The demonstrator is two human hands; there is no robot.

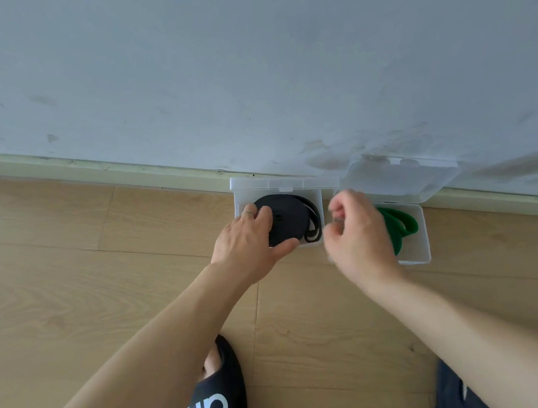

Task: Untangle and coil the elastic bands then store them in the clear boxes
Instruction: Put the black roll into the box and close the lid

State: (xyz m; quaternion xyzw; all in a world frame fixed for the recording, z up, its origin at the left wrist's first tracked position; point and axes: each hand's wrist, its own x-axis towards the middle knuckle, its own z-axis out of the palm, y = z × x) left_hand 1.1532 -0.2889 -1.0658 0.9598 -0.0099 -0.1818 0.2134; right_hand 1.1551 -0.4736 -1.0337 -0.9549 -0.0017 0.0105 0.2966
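Two clear boxes stand open on the wooden floor against the wall. The left clear box (pixel 315 193) holds a coiled black band (pixel 290 221). My left hand (pixel 248 241) grips the coil's left side, fingers over its top and thumb under its near edge. The right clear box (pixel 424 245) holds a green band (pixel 399 225), partly hidden behind my right hand (pixel 358 238). That hand hovers between the two boxes with fingers loosely curled and holds nothing that I can see; it is slightly blurred. The right box's lid (pixel 398 176) leans back on the wall.
A scuffed pale wall (pixel 250 75) and its skirting board (pixel 95 168) run behind the boxes. A foot in a black slipper (pixel 219 400) is at the bottom centre, and a dark trouser leg (pixel 453 396) at the bottom right. Wooden floor (pixel 71 270) stretches left.
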